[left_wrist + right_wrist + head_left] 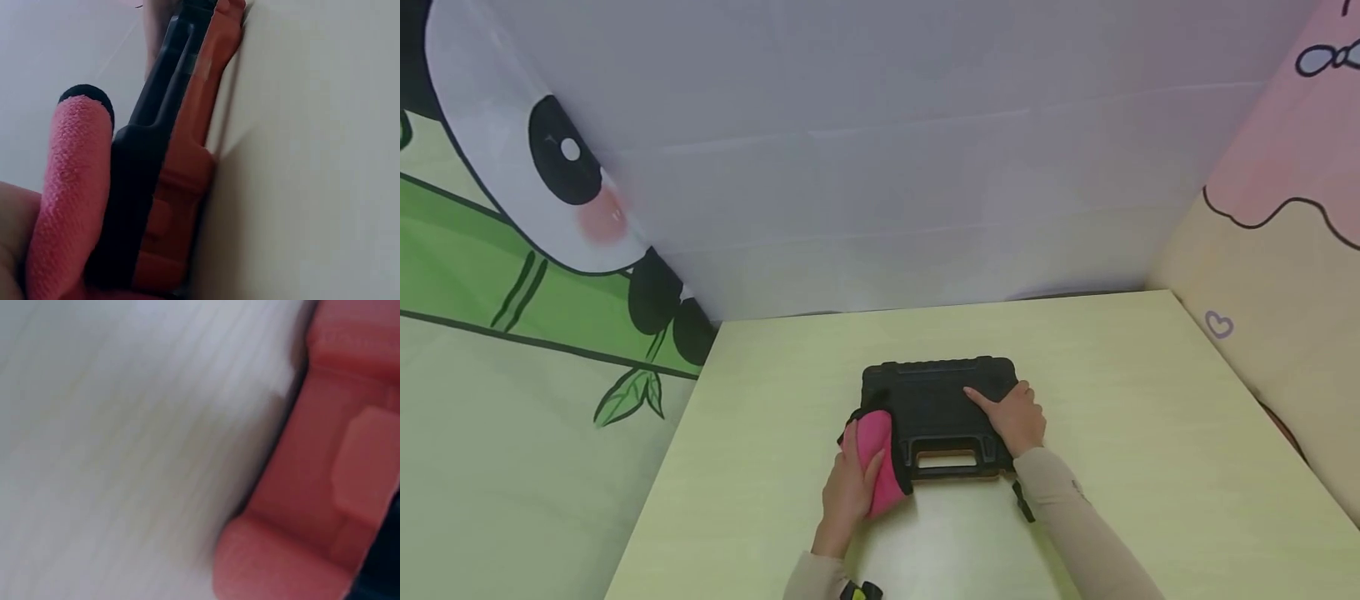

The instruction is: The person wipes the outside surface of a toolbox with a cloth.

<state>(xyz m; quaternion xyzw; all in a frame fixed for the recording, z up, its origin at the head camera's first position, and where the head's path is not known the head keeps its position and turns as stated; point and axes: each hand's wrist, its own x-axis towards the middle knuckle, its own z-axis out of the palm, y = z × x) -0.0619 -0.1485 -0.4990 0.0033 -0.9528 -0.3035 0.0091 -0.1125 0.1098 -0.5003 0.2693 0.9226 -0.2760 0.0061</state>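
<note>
A plastic carrying case (925, 400) lies flat on the table, its black lid up and its handle side facing me. The left wrist view shows an orange-red lower half (181, 150) under the black lid. My left hand (846, 492) grips a fuzzy pink cloth (880, 458) with black edging and holds it against the case's front left corner. At the opposite side, my right hand (1018, 419) holds the case's right edge, thumb lying across the lid and fingers around the side. In the right wrist view only the red lower half (300, 469) and dark lid show, blurred.
The pale wooden table (760, 417) extends on all sides of the case. Behind it hangs a plain light curtain (887, 192), with printed cartoon sheets at left (542, 250) and right (1285, 275). A black strap end (1024, 502) hangs by the right sleeve.
</note>
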